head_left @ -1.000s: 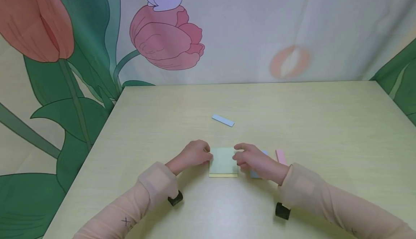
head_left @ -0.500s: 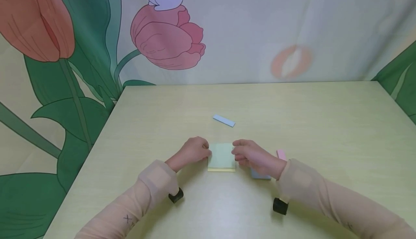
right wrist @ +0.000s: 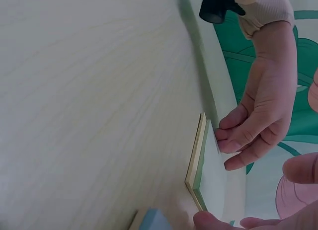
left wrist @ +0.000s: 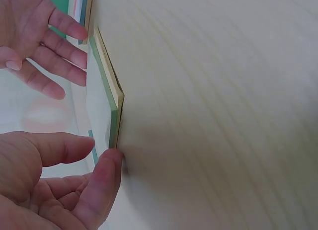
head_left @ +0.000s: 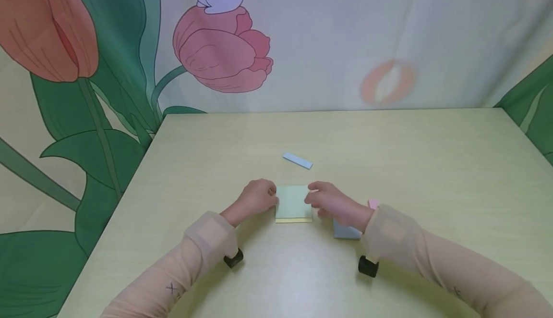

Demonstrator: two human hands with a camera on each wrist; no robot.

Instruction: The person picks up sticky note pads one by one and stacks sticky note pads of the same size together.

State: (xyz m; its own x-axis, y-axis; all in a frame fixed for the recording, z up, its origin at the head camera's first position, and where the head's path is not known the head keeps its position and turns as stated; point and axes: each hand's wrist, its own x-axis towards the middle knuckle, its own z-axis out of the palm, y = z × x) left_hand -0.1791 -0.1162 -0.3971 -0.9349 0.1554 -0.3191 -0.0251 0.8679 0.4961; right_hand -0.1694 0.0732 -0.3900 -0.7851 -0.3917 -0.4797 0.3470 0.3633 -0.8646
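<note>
A pale green square sticky note pad (head_left: 293,201) lies flat on a yellow sticky note pad (head_left: 294,221), edges nearly lined up. Thumb and fingertips of my left hand (head_left: 258,196) touch the stack's left side; the left wrist view shows them at a corner of the green pad (left wrist: 101,103). Across from it, my right hand (head_left: 334,202) has loosely spread fingers right at the other side. Partly under the right hand and wrist sits a blue sticky note pad (head_left: 346,231). A narrow pink strip pad (head_left: 373,204) is mostly hidden behind the right wrist.
Beyond the stack, a slim light-blue strip pad (head_left: 297,160) lies at an angle on the pale wooden table (head_left: 216,154). A curtain (head_left: 319,44) printed with flowers hangs along the table's far edge. Dark wrist cameras (head_left: 234,258) sit under both cuffs.
The green and yellow stack has slid away from the body, both hands moving along with it at its sides. More of the blue pad shows from under the right hand.
</note>
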